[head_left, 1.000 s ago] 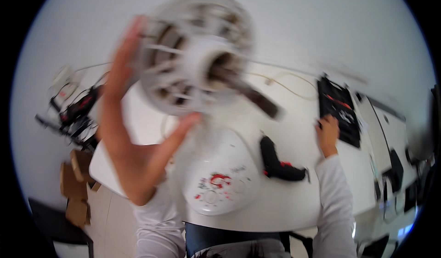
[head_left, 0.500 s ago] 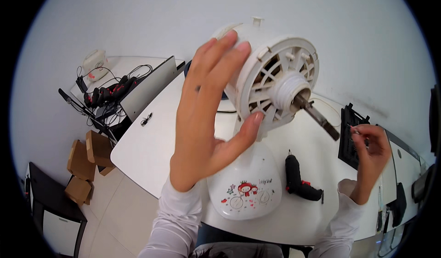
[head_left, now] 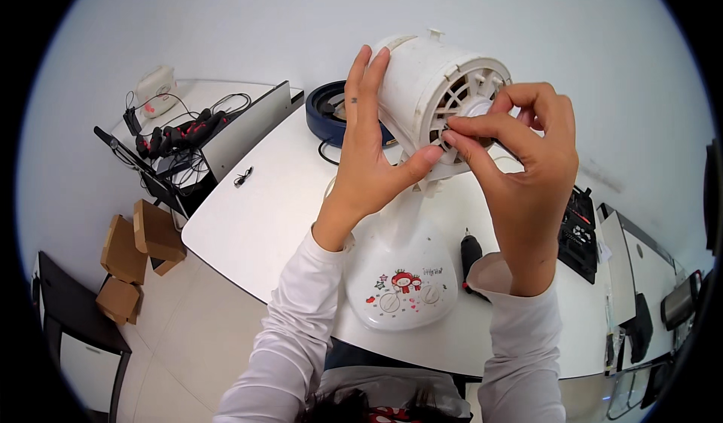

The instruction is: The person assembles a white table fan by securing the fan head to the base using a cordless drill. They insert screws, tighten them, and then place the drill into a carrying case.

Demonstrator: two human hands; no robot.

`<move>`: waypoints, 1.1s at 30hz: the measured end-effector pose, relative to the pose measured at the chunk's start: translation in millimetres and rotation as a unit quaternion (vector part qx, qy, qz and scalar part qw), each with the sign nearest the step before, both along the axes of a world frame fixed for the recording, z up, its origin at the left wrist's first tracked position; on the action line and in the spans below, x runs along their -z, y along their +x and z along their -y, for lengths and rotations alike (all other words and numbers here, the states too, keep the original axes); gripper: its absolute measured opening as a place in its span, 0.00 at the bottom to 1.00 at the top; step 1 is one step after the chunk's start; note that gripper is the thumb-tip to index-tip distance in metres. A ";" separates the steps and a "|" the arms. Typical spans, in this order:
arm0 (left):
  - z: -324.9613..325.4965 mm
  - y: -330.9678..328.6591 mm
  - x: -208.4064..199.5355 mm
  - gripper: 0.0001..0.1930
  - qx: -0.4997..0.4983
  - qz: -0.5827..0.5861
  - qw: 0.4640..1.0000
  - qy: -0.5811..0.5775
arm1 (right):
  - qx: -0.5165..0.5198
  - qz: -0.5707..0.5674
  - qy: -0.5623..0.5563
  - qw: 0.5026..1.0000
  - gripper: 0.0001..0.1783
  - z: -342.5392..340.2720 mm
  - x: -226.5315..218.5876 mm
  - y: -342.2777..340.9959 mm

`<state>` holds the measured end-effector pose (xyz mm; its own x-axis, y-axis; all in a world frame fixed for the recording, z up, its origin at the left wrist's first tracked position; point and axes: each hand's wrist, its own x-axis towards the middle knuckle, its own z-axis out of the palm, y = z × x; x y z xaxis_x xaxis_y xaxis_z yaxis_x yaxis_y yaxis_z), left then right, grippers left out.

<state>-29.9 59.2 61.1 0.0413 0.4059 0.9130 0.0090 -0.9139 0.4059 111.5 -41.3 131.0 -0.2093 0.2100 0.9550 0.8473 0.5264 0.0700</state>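
A white electric fan with its blades and guard off stands on the table; its rounded motor housing (head_left: pixel 422 84) has a slotted front grille. The fan's base (head_left: pixel 399 280) carries a printed cartoon. My left hand (head_left: pixel 369 152) grips the housing from the left, two fingers up along its side and the thumb at the lower front rim. At the grille my right hand (head_left: pixel 531 140) is closed in a pinch, thumb and index finger pressed at a slot near the centre. Whatever small thing they hold is too hidden to name. This hand covers the shaft.
A black and red power screwdriver (head_left: pixel 471 257) lies right of the base, partly behind my right sleeve. Farther right is an open black tool case (head_left: pixel 578 235). A round dark blue object (head_left: pixel 327 122) sits behind the fan. Cardboard boxes (head_left: pixel 124 257) stand on the floor at left.
My right hand has come from beside the tool case up to the front grille. My left hand has shifted lower along the housing. The view has moved a little.
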 end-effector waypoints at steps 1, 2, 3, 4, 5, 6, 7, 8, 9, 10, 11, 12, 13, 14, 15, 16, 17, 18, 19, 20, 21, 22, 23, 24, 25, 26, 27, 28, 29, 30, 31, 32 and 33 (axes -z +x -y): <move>1.6 -0.3 -0.6 0.53 -0.003 -0.001 1.000 -0.004 | 0.004 -0.009 0.008 1.000 0.10 -3.1 4.2 0.7; 2.6 -0.2 -1.1 0.53 -0.007 -0.003 1.000 -0.007 | 0.007 -0.018 0.015 1.000 0.10 -4.4 6.1 1.1; 3.0 0.9 -1.1 0.53 -0.008 0.000 1.000 -0.006 | 0.011 -0.027 0.014 0.999 0.09 -3.8 6.4 -0.8; 3.3 0.6 -0.5 0.53 -0.011 -0.001 1.000 -0.006 | 0.009 -0.035 0.019 0.999 0.09 -4.5 7.4 -1.9; 3.7 0.6 -0.4 0.52 -0.014 -0.002 1.000 -0.006 | 0.008 -0.042 0.023 0.999 0.09 -5.2 8.2 -2.8; 4.4 0.7 -1.1 0.52 -0.018 -0.003 1.000 -0.004 | 0.007 -0.050 0.028 0.998 0.09 -5.7 8.9 -3.7; 5.5 0.5 -1.3 0.52 -0.024 -0.004 1.000 -0.003 | 0.021 -0.047 0.031 0.998 0.09 -4.9 9.9 -5.8; 6.2 0.3 -1.1 0.52 -0.029 -0.005 1.000 -0.002 | 0.036 -0.044 0.033 0.998 0.10 -2.7 10.5 -8.3; 6.5 0.0 -0.7 0.52 -0.029 0.000 1.000 0.001 | 0.051 -0.040 0.036 0.997 0.10 -1.4 11.6 -10.1; 6.4 1.0 -1.1 0.52 -0.027 0.003 1.000 0.005 | 0.065 -0.025 0.051 0.996 0.10 -1.0 12.7 -10.0; 6.0 2.0 -1.0 0.52 -0.025 0.007 1.000 0.009 | 0.078 -0.010 0.066 0.995 0.10 -0.6 13.8 -9.8; 5.1 3.2 -0.2 0.52 -0.028 0.009 0.999 0.012 | 0.092 0.006 0.080 0.993 0.10 -0.6 14.5 -9.3; 4.8 2.8 -0.3 0.52 -0.035 0.009 0.999 0.015 | 0.091 0.025 0.089 0.992 0.10 -0.6 13.7 -8.8; 4.6 2.4 -0.3 0.52 -0.041 0.009 0.999 0.018 | 0.091 0.045 0.098 0.990 0.10 -0.7 12.2 -7.3; 5.5 2.0 -1.0 0.52 -0.043 0.007 0.999 0.016 | 0.091 0.064 0.107 0.988 0.10 -0.9 11.0 -6.0; 6.9 2.1 -2.2 0.52 -0.044 0.005 0.999 0.014 | 0.097 0.081 0.116 0.985 0.10 -1.4 10.2 -4.9; 7.8 2.3 -2.5 0.52 -0.046 0.004 0.999 0.012 | 0.104 0.098 0.125 0.982 0.10 -2.1 9.4 -4.0; 8.0 2.6 -2.0 0.52 -0.044 0.005 0.999 0.011 | 0.111 0.115 0.135 0.978 0.10 -2.3 9.0 -3.3; 8.1 2.4 -2.0 0.52 -0.043 0.006 0.999 0.010 | 0.104 0.113 0.125 0.980 0.10 -2.1 8.8 -2.9; 8.1 2.1 -2.2 0.52 -0.042 0.007 0.999 0.010 | 0.096 0.111 0.116 0.982 0.10 -1.6 8.9 -2.7; 8.0 1.3 -2.4 0.52 -0.044 0.006 0.999 0.010 | 0.089 0.108 0.106 0.984 0.10 -1.3 9.0 -2.9; 7.4 1.0 -2.4 0.52 -0.044 0.005 0.999 0.010 | 0.094 0.092 0.095 0.987 0.09 -1.3 9.5 -2.9; 6.8 0.6 -2.5 0.52 -0.044 0.004 0.999 0.010 | 0.099 0.076 0.084 0.989 0.09 -1.7 10.5 -3.1; 7.0 0.2 -2.6 0.52 -0.048 0.004 0.999 0.008 | 0.104 0.060 0.073 0.990 0.09 -2.3 11.6 -3.3; 8.3 0.2 -3.1 0.52 -0.052 0.002 0.999 0.006 | 0.103 0.049 0.072 0.991 0.08 -2.7 12.9 -3.7; 8.8 0.2 -3.3 0.52 -0.056 0.001 0.998 0.005 | 0.102 0.038 0.072 0.991 0.08 -3.2 14.3 -4.8; 8.4 0.6 -3.3 0.52 -0.055 0.003 0.998 0.005 | 0.101 0.027 0.071 0.992 0.08 -3.5 15.6 -5.8; 8.2 0.5 -3.2 0.52 -0.057 0.005 0.998 0.005 | 0.112 0.026 0.071 0.991 0.08 -3.2 17.0 -6.9; 8.1 0.4 -3.3 0.52 -0.058 0.007 0.998 0.006 | 0.123 0.025 0.071 0.990 0.08 -2.5 18.5 -7.9; 8.3 0.2 -3.3 0.51 -0.058 0.010 0.998 0.007 | 0.134 0.025 0.072 0.988 0.09 -2.2 19.8 -8.9; 8.4 0.6 -2.8 0.51 -0.057 0.013 0.998 0.008 | 0.141 0.025 0.085 0.986 0.08 -2.6 21.4 -9.5; 8.3 0.8 -2.5 0.51 -0.056 0.016 0.998 0.008 | 0.147 0.025 0.098 0.984 0.08 -3.1 22.8 -10.1; 8.0 0.7 -2.6 0.51 -0.057 0.017 0.998 0.010 | 0.154 0.025 0.111 0.982 0.08 -3.7 23.8 -10.6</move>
<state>-29.2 51.2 63.6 -0.0351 0.3870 0.9214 0.0995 -0.9160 0.3885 100.9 -37.7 107.2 -0.2155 0.0585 0.9747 0.9565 0.2138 0.1987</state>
